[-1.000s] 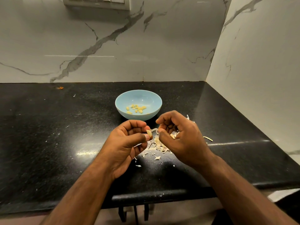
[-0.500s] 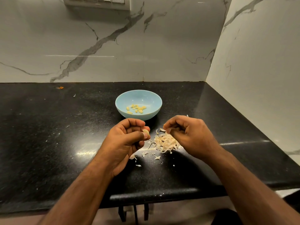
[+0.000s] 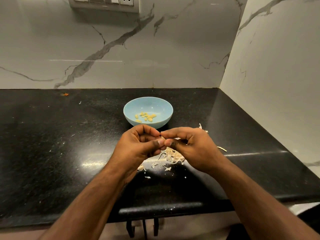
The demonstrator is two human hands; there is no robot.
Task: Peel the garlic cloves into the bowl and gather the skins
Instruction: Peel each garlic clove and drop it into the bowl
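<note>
A light blue bowl (image 3: 161,104) stands on the black counter (image 3: 52,144) and holds several peeled yellowish cloves (image 3: 146,117). Just in front of it my left hand (image 3: 138,146) and my right hand (image 3: 192,146) meet fingertip to fingertip, both pinching one small garlic clove (image 3: 162,138) that is mostly hidden by the fingers. Under my right hand lies a heap of papery garlic skins (image 3: 173,155). Loose skin bits (image 3: 154,165) are scattered in front of the heap, and one whole-looking clove (image 3: 141,168) lies by my left wrist.
Marble walls close the counter at the back and on the right. A stem piece (image 3: 222,148) and skin scraps (image 3: 203,129) lie right of my right hand. An orange crumb (image 3: 65,94) sits far left. The counter's front edge (image 3: 161,207) runs below my forearms.
My right hand has come back left from over the skin heap and joined my left hand at the clove. The left hand has stayed almost in place.
</note>
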